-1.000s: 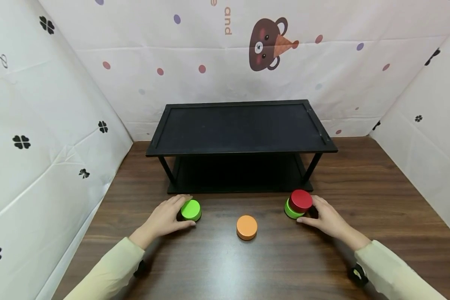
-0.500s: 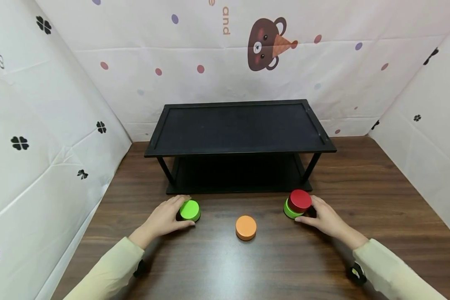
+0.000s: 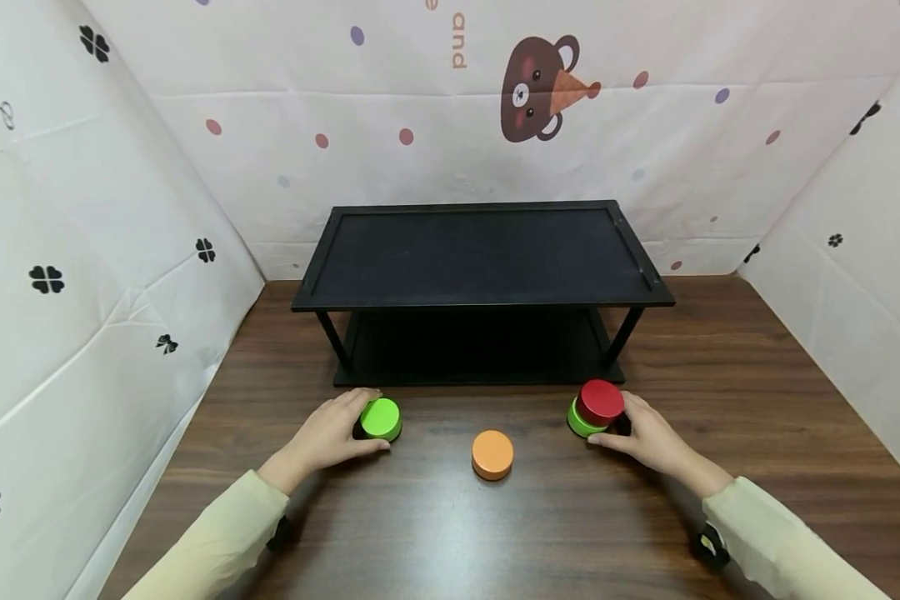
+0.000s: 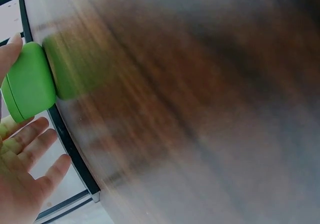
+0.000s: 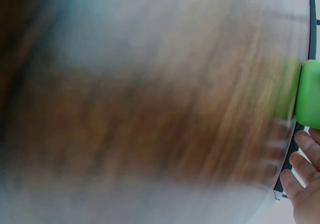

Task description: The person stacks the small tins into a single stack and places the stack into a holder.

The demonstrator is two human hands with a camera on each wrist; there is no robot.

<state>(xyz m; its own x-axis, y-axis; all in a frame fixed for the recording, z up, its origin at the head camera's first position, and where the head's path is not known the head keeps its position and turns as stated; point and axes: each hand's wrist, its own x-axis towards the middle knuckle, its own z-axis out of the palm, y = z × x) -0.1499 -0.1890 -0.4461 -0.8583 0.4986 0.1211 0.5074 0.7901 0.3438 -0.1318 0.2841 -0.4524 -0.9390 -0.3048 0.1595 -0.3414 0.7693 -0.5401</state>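
In the head view my left hand point(image 3: 333, 433) curves round a green round block point(image 3: 381, 419) on the table, fingers at its far side and thumb at its near side. The left wrist view shows the thumb against this green block point(image 4: 31, 81) and the other fingers spread below it. My right hand point(image 3: 651, 435) curves round the right side of a stack, a red round block point(image 3: 600, 402) resting on a second green block point(image 3: 583, 423). In the right wrist view, fingers point(image 5: 304, 166) lie beside the green block point(image 5: 309, 93). An orange round block point(image 3: 492, 454) sits between the hands, untouched.
A black two-tier rack point(image 3: 480, 254) stands on the brown wood-grain table point(image 3: 450, 533), just behind the blocks. White printed cloth point(image 3: 270, 108) encloses the back and both sides.
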